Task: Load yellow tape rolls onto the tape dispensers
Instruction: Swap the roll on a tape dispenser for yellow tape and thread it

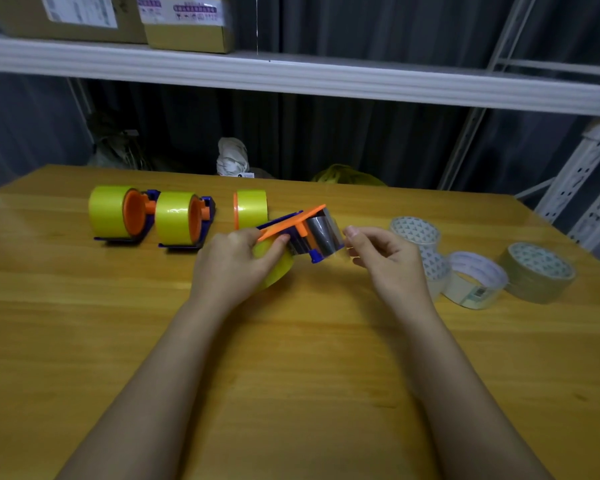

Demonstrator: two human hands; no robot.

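From overhead, at table (84, 323) centre: left hand (232, 268) clamped round yellow roll (274, 268) and dispenser (302, 233), likely steadying it for threading; right hand (392, 258) pinching what looked like the tape end by the metal blade (323, 230). Two loaded dispensers (118, 216) (184, 221) parked far left, spare yellow roll (252, 207) just behind. Other rolls (475, 278) crowded right; near edge wide open for elbows
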